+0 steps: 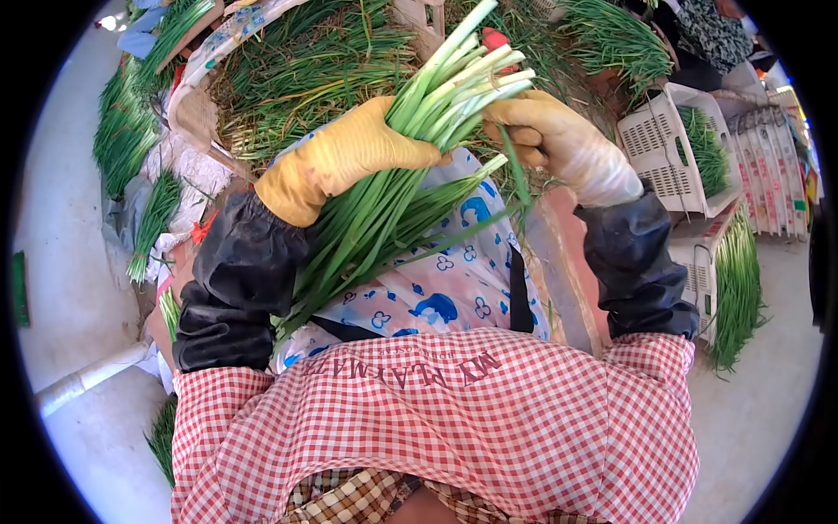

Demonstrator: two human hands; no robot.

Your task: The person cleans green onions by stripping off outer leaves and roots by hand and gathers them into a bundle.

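My left hand [358, 153], in a yellow rubber glove, is wrapped round a bunch of green onions [384, 205]. Their white stem ends point up and right, and the long green leaves hang down over my lap. My right hand [554, 140], in a worn, pale-stained yellow glove, is beside the white ends with its fingers curled in. A loose green onion leaf [518, 175] trails down from between its thumb and fingers. One stalk sticks out sideways below the bunch. A flower-patterned plastic apron [449, 284] covers my lap beneath.
Ahead lies a large heap of green onions [314, 79] within a pale-rimmed container [188, 113]. White plastic crates [650, 140] with green onions stand at right. More bunches [127, 131] lie on the left. Part of another person [711, 35] shows at upper right.
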